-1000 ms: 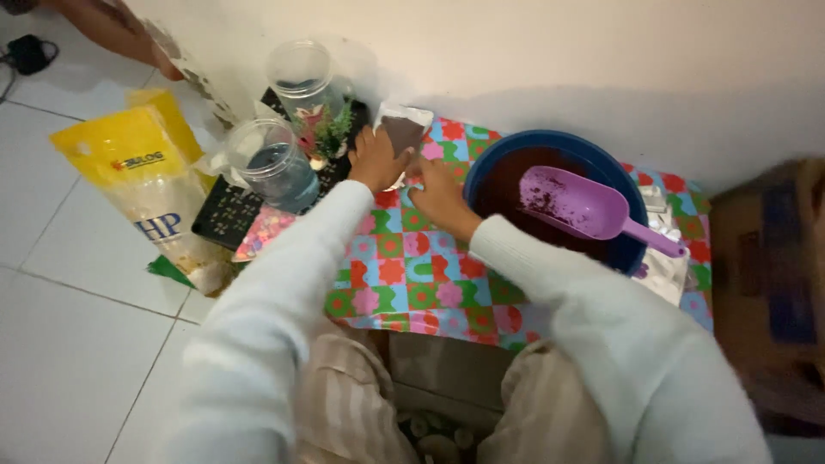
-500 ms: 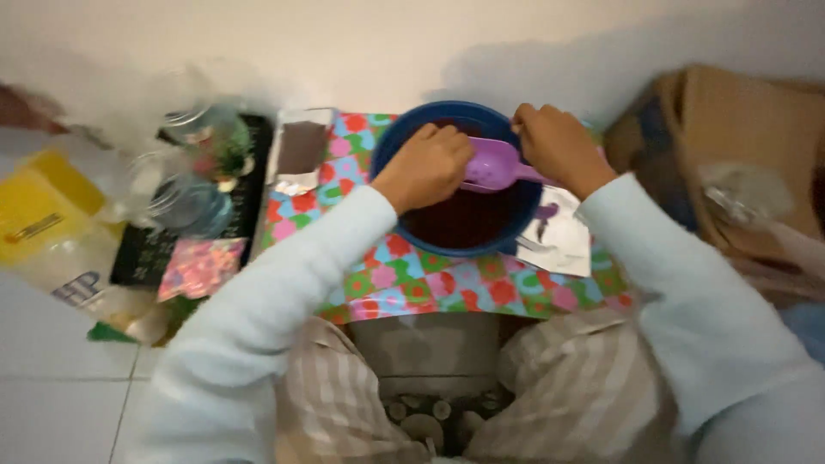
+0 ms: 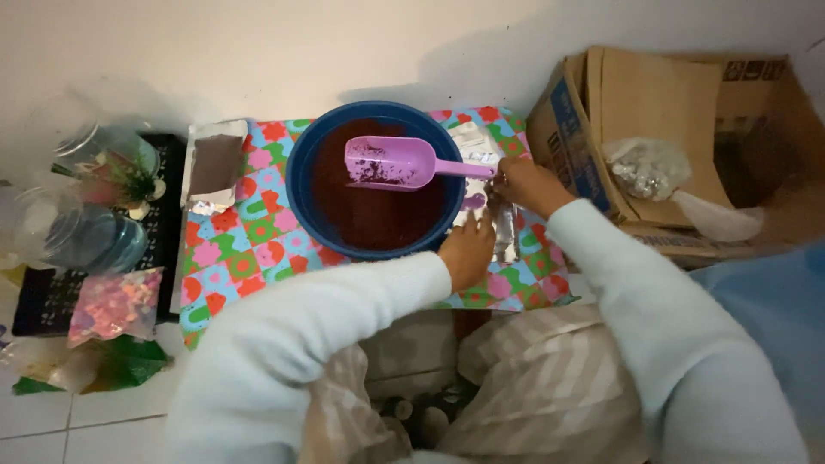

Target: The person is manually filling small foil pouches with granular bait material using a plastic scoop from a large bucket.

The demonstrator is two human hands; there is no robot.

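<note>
So the right hand [image 3: 526, 185] is reaching in from the lower right with the sleeve angled up toward the table, fingers curled in and pinched around the end of the handle of a purple plastic scoop [image 3: 391, 162]. The scoop sits level over a round blue plastic basin [image 3: 301, 172] filled with dark reddish-brown powder, and there's some powder stuck to the inside of the scoop too. The left hand [image 3: 467, 251] comes across from the lower left, arm bent, and rests right at the near-right rim of the basin with fingers loosely bent, tips down on a silvery foil packet [image 3: 505, 236] lying on the small table with the bright floral patterned cloth [image 3: 249, 232]; can't really tell if it's gripping the packet or just pressing on it. Left of the basin lies an open foil pouch [image 3: 212, 165], and further left some clear glass jars [image 3: 86, 198] sit on a black tray. A brown cardboard box [image 3: 636, 120] stands just right of the table with a clear plastic bag [image 3: 649, 167] in it.
</note>
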